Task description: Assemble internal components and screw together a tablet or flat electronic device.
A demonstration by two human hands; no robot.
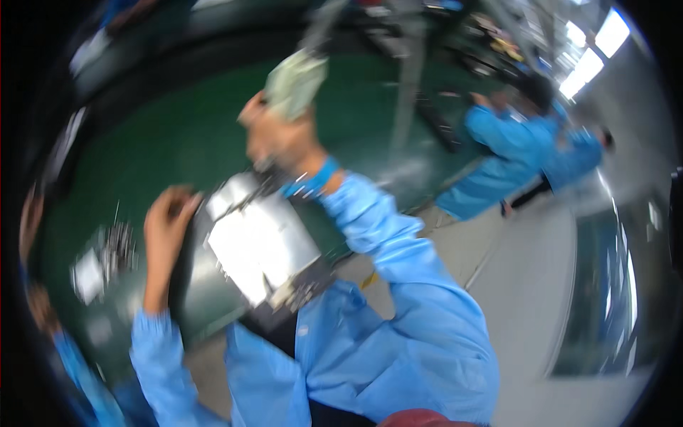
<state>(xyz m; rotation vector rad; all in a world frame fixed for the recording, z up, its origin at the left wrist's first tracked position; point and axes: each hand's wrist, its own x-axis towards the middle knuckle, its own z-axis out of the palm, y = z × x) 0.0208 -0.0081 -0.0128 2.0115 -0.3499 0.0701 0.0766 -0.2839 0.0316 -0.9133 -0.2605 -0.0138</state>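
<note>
The picture is smeared by motion. My right hand (284, 142) is closed round a pale green boxy thing (295, 82), its kind too blurred to tell, held up over the far side of a metal unit. A grey shaft or cord runs up from it, and a small dark tip shows below the fingers. My left hand (169, 213) has thumb and fingers curled together in a pinch by the unit's left corner; whatever is in them is hidden. Between my forearms lies the unit, with a bright silvery plate (260, 242) and a dark edge with pale connectors (284, 295) near my lap.
The green bench top (178, 135) spreads beyond the unit. At left lie a cluster of small metal parts (121, 245) and a white piece (87, 276). Another person's blue sleeve (82, 370) enters at lower left. Co-workers in blue coats (519, 146) are at the right.
</note>
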